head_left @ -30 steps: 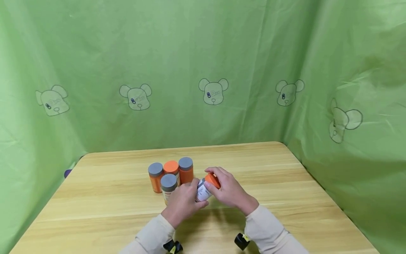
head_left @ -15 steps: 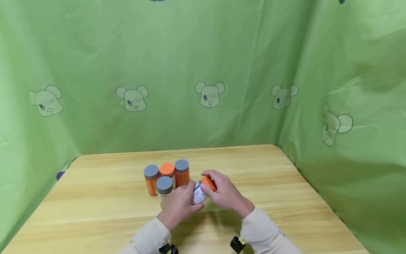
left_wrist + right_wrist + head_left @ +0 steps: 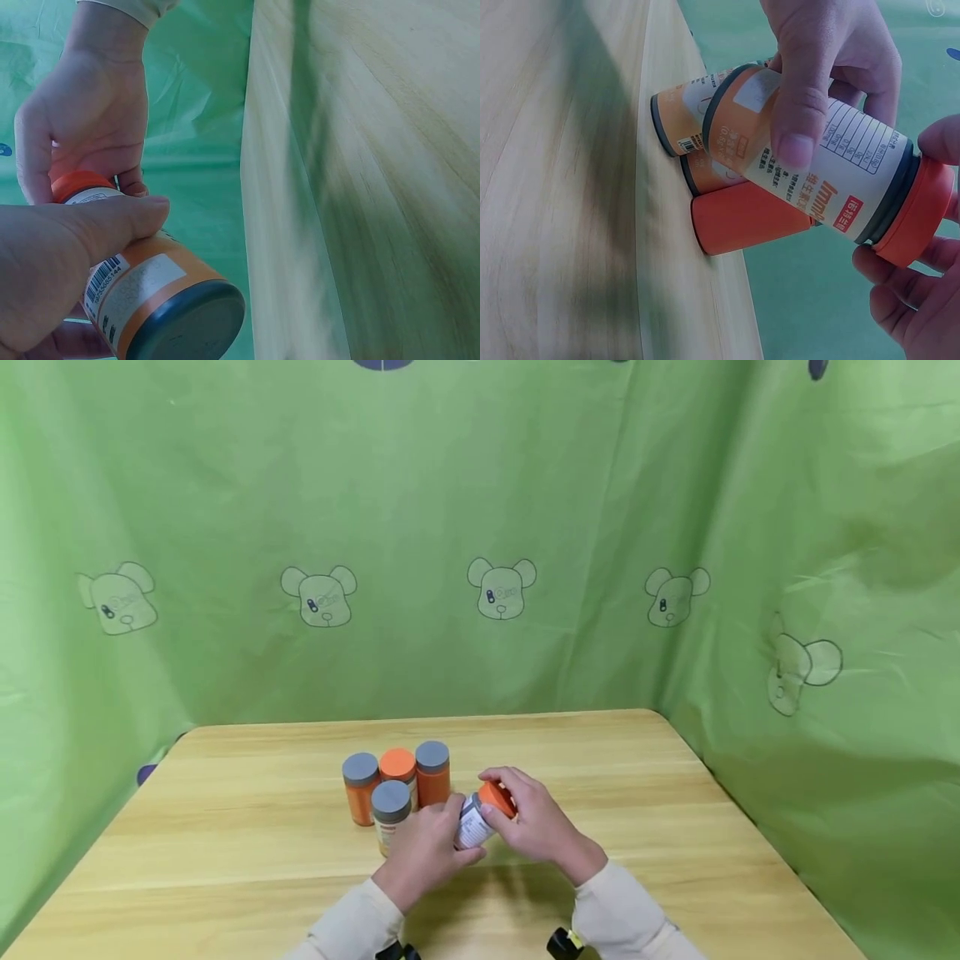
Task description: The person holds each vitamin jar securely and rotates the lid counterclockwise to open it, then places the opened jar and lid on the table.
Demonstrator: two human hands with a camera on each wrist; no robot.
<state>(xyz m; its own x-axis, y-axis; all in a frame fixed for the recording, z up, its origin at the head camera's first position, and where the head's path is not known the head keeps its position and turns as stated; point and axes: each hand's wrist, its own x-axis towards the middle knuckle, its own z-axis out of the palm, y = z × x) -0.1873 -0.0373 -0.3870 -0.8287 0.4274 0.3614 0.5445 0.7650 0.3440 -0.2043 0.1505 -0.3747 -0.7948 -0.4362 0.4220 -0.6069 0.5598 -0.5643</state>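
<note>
Green cloth [image 3: 408, 485] printed with outlined animal heads hangs behind the bench [image 3: 225, 835] and along both its sides. Leftmost in a group of four upright bottles on the bench is an orange bottle with a gray lid [image 3: 362, 790]. To its right and nearer the person stands a pale-labeled bottle with a gray lid [image 3: 391, 817], its lower part partly hidden by the left hand [image 3: 424, 852]. Just behind that one is an orange-lidded bottle [image 3: 397, 765], and at the group's right end a second orange bottle with a gray lid [image 3: 432, 775]. They stand close together; I cannot tell whether all of them touch.

To the right of the group is the held bottle [image 3: 473, 827], raised off the bench and tilted, its dark base toward the lower left and its orange lid [image 3: 497, 798] toward the upper right. The left hand grips the body, thumb on one side and fingers curled round the other, across a white and orange label [image 3: 832, 150]. A dark ring runs just below the lid. Furthest right of these, the right hand [image 3: 537, 823] pinches the lid between thumb and fingers. Both arms wear pale sleeves [image 3: 622, 910].
</note>
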